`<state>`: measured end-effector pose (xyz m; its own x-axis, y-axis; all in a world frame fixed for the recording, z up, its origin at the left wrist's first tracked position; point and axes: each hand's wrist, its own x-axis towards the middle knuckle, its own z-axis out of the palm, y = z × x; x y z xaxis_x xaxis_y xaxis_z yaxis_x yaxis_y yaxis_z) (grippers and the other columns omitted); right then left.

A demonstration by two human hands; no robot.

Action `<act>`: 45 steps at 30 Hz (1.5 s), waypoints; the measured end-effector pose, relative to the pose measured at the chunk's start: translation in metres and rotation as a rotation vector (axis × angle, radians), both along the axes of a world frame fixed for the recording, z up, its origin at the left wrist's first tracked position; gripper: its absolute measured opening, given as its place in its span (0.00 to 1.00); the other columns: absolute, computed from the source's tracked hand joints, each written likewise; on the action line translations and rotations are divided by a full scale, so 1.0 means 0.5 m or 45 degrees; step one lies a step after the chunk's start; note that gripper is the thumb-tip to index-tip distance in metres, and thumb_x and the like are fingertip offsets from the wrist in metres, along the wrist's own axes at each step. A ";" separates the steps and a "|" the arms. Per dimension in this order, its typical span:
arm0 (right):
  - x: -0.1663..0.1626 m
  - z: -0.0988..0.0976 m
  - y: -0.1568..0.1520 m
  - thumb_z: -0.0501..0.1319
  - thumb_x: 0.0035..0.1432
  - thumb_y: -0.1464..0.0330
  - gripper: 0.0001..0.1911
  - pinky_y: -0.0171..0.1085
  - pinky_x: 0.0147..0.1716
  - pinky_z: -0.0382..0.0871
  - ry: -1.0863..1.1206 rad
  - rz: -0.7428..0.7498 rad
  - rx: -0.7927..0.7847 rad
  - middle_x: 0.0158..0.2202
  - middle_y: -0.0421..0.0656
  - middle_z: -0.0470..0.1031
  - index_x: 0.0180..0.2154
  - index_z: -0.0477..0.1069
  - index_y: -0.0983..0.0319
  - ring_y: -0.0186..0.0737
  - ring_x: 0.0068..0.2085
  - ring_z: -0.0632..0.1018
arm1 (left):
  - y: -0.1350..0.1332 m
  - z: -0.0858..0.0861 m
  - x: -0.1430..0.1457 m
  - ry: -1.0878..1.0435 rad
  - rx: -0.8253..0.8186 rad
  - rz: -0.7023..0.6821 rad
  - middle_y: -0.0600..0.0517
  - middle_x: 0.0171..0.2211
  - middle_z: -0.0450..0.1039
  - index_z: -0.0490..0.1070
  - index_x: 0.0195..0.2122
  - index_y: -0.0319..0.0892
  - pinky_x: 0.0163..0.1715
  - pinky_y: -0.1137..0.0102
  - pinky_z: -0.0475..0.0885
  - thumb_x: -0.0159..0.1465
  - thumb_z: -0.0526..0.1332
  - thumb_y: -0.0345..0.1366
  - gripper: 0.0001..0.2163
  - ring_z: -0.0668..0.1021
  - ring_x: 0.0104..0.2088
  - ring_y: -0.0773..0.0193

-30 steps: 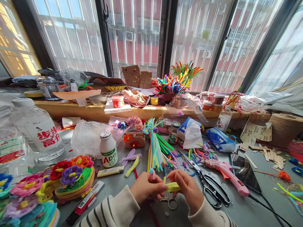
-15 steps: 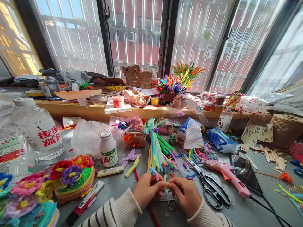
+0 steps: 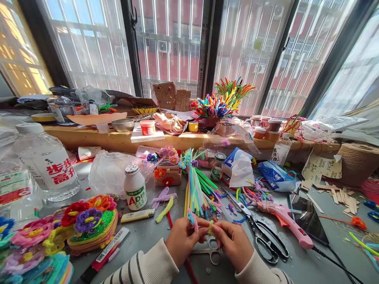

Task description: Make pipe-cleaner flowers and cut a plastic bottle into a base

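Fingertips (image 3: 213, 229) of both hands pinched shut on yellow pipe cleaner (image 3: 211, 228); left hand (image 3: 183, 240) & right hand (image 3: 233, 244) touching, above small scissors (image 3: 211, 252), w/ pipe-cleaner bundle (image 3: 197, 189) behind.

The small scissors (image 3: 211, 252) lie half hidden under both hands; bottle (image 3: 12, 185) cut off at left.

Beyond left hand (image 3: 182, 240): pipe-cleaner bundle (image 3: 197, 189), fanned on the grey table (image 3: 296, 264). Left of that hand: yellow lighter (image 3: 137, 215) lying flat; white AD bottle (image 3: 135, 192) upright just behind it; red marker (image 3: 108, 248) nearer the table edge; stack of flower mats (image 3: 91, 225) further left. Right of right hand (image 3: 233, 242): black scissors (image 3: 268, 240), with the pink glue gun (image 3: 286, 221) just beyond them. Dark phone (image 3: 309, 219) lies farther right.
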<state>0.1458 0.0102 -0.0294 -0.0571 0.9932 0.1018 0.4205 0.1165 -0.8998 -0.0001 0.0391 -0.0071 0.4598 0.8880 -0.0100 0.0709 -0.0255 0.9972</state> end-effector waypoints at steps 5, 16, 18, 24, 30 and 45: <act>-0.002 -0.002 0.003 0.49 0.50 0.55 0.21 0.28 0.13 0.49 0.150 -0.023 -0.068 0.13 0.36 0.59 0.22 0.66 0.65 0.26 0.14 0.57 | 0.003 0.005 0.003 -0.116 -0.136 -0.004 0.53 0.21 0.65 0.72 0.27 0.35 0.23 0.75 0.66 0.43 0.62 0.43 0.16 0.69 0.20 0.71; -0.008 0.011 0.007 0.55 0.41 0.50 0.23 0.27 0.09 0.40 0.560 0.034 -0.301 0.11 0.32 0.57 0.22 0.62 0.65 0.21 0.09 0.52 | 0.008 0.002 0.002 -0.211 -0.165 0.004 0.53 0.21 0.65 0.74 0.26 0.37 0.23 0.73 0.67 0.42 0.63 0.42 0.14 0.70 0.19 0.71; -0.007 0.015 0.007 0.55 0.40 0.50 0.23 0.27 0.09 0.39 0.594 0.051 -0.321 0.11 0.32 0.57 0.22 0.62 0.65 0.20 0.09 0.52 | 0.008 0.002 0.002 -0.224 -0.174 0.008 0.53 0.22 0.65 0.74 0.27 0.37 0.23 0.73 0.67 0.42 0.63 0.41 0.14 0.71 0.20 0.70; -0.005 0.014 0.009 0.56 0.39 0.50 0.23 0.27 0.09 0.39 0.658 0.064 -0.362 0.11 0.32 0.59 0.21 0.62 0.65 0.20 0.08 0.53 | 0.006 0.007 0.000 -0.247 -0.165 0.002 0.53 0.21 0.65 0.74 0.26 0.37 0.22 0.73 0.68 0.42 0.64 0.41 0.14 0.71 0.19 0.70; -0.003 0.008 0.011 0.58 0.38 0.51 0.23 0.27 0.09 0.39 0.717 0.057 -0.398 0.11 0.33 0.61 0.21 0.62 0.66 0.19 0.08 0.53 | 0.007 -0.003 0.000 -0.231 -0.091 -0.031 0.52 0.22 0.64 0.73 0.27 0.36 0.23 0.73 0.68 0.45 0.62 0.42 0.14 0.71 0.20 0.70; -0.020 0.003 -0.008 0.53 0.46 0.53 0.20 0.27 0.10 0.44 0.455 -0.061 -0.152 0.12 0.34 0.59 0.23 0.65 0.65 0.23 0.11 0.55 | -0.003 0.005 -0.006 0.234 0.148 -0.016 0.55 0.17 0.62 0.64 0.21 0.35 0.20 0.76 0.61 0.48 0.58 0.41 0.12 0.65 0.20 0.72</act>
